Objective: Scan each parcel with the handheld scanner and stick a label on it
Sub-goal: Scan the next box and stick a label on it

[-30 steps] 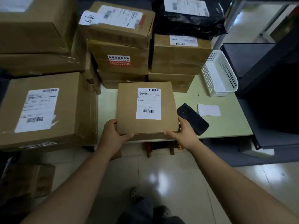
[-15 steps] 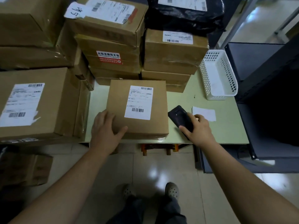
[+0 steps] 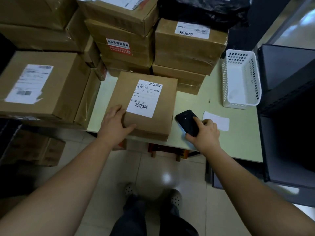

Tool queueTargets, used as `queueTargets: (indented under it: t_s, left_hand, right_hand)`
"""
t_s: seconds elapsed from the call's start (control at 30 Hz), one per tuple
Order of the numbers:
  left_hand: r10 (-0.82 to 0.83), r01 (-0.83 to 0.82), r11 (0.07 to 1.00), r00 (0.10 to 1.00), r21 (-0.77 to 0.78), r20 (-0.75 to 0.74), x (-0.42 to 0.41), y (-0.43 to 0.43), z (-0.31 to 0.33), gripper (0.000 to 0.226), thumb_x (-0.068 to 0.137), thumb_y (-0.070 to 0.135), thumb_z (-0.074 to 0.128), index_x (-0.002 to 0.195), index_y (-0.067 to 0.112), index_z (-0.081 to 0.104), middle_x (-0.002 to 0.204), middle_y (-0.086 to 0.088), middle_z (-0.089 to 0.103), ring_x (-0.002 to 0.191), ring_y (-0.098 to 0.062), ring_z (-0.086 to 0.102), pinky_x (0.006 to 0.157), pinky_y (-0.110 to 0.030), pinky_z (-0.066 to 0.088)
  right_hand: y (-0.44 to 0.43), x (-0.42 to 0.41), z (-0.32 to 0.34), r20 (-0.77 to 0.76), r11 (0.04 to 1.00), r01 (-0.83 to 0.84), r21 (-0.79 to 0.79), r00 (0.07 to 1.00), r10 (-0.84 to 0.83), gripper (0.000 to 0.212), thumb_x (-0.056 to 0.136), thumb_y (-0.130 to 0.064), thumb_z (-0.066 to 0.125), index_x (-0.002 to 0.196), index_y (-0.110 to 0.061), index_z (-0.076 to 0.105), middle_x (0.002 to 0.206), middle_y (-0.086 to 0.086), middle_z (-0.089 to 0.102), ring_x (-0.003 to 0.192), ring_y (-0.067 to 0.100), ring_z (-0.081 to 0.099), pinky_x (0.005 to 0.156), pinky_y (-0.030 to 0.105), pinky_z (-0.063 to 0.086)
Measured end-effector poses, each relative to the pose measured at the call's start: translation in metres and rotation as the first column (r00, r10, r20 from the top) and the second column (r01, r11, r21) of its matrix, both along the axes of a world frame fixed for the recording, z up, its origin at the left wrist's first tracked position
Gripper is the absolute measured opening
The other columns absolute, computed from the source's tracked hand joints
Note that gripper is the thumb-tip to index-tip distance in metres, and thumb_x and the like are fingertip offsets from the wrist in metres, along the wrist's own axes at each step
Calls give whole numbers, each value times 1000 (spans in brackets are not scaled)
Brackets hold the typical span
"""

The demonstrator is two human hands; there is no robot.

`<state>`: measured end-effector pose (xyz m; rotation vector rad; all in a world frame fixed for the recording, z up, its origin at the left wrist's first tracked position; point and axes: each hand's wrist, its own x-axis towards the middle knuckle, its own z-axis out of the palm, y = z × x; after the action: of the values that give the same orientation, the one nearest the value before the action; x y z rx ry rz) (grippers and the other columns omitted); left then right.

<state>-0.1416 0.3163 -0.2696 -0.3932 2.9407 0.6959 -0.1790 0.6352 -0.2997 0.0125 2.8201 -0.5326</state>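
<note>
A flat brown cardboard parcel [image 3: 153, 120] lies near the front edge of the pale green table [image 3: 238, 137], with a white shipping label [image 3: 144, 98] on top. My left hand [image 3: 115, 123] rests flat on the parcel's near left corner, fingers straight. To the right of the parcel the black handheld scanner [image 3: 186, 120] lies on the table, and my right hand [image 3: 204, 132] grips its near end, fingers curled round it. A small white label sheet [image 3: 217, 120] lies just right of the scanner.
Stacked cardboard boxes [image 3: 122, 40] and a black plastic mailer [image 3: 204, 9] fill the back of the table. A large labelled box [image 3: 42, 86] sits at the left. A white perforated basket [image 3: 242, 79] stands at the right, beside dark shelving [image 3: 288, 99].
Both hands let go of the parcel's near edge after it was set down. The left hand came to rest on top of the parcel, and the right hand moved to the scanner and closed on it.
</note>
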Motion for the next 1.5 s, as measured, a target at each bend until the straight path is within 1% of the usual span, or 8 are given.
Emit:
queueTargets:
  t_s: [0.13,0.23,0.3,0.53,0.9,1.1,1.3,1.5]
  left_hand:
    - [-30,31,999,999,-43,31,1,1,1,78,84,50,69,148,18,40,158,-3,27,145,-24,23,119,-45,25]
    - [-46,49,997,998,-67,47,5,2,5,76,85,50,68,148,17,39,159,-4,26,147,-25,20,119,-46,24]
    - [-58,63,994,997,-89,58,8,3,8,75,85,49,67,147,17,40,158,-6,27,145,-28,22,118,-47,25]
    - [-94,111,988,982,-103,162,8,0,14,78,90,55,58,153,21,27,163,-3,14,149,-26,13,120,-45,21]
    - [-103,118,986,987,-120,124,4,-5,19,62,93,51,52,147,23,38,159,-1,25,145,-24,22,117,-44,25]
    - [-91,93,994,995,-49,48,0,9,23,60,93,50,56,144,21,44,153,1,34,139,-21,29,113,-43,30]
    - [-75,75,997,996,0,-47,0,30,18,56,91,46,62,138,17,52,146,-1,44,134,-22,35,111,-42,33]
    - [-45,44,999,994,-13,-100,1,37,9,52,90,39,67,134,13,56,140,-4,48,131,-26,39,110,-41,35]
  right_hand:
    - [7,-1,46,21,984,80,-156,997,-78,72,76,-46,69,142,-40,43,111,0,39,118,26,39,99,38,41]
    - [2,-10,86,54,987,13,-161,999,-4,77,70,-55,64,143,-43,42,115,-1,46,120,26,41,99,40,45]
    - [-7,-14,112,50,983,-53,-177,997,62,84,60,-64,56,141,-46,43,112,-1,49,114,28,46,91,45,53]
    - [-32,-6,182,155,944,-315,97,942,298,72,76,-59,62,143,-47,41,122,1,49,117,23,41,96,40,47]
    - [-38,5,223,216,943,-320,86,930,296,67,73,-56,66,137,-48,49,114,-3,51,109,18,46,89,36,53]
    - [-16,-6,158,12,985,-156,77,988,155,74,76,-57,63,145,-45,39,129,2,48,122,25,38,103,43,40]
    - [5,12,48,9,997,-71,36,997,71,75,77,-54,62,147,-37,40,135,3,46,121,27,38,101,37,34]
    - [6,10,-11,8,994,-106,28,994,106,76,82,-57,62,149,-30,37,136,8,42,121,29,38,101,40,33]
